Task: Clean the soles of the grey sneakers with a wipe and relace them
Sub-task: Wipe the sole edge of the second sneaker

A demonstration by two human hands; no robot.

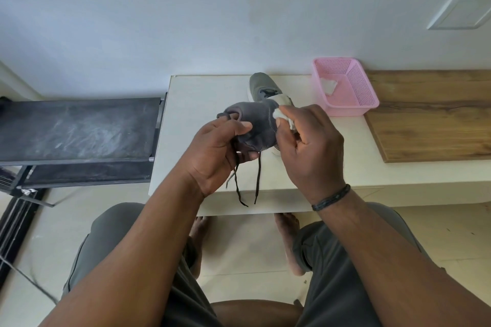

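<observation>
The left hand (216, 152) is gripping 1 grey sneaker (256, 125) by its collar and lifting it clear of the bench (186, 119), while the right hand (309, 146) is pinching a white wipe (283, 117) and pressing it against the shoe just right of that grip. The dark laces (247, 180) are dangling loose below the left grip, and that is the likeliest trouble: they are hanging free enough to snag on the fingers or slip out of an eyelet while the shoe is being turned. The hold on the soft collar is also looking shallow, so hard rubbing from the right could be twisting the shoe out of the hand. The wipe is bunched small (it may be smearing dirt rather than lifting it). The second sneaker (261, 86) is sitting on the bench just beyond the held 1, and a pink basket (366, 93) with a white scrap inside is standing further right of the right-hand grip. The pale bench is backing onto a plain wall; a wooden board (435, 125) is lying at its right end, a dark low shelf (79, 127) is standing left of the left-hand grip, and the floor is pale tile.
</observation>
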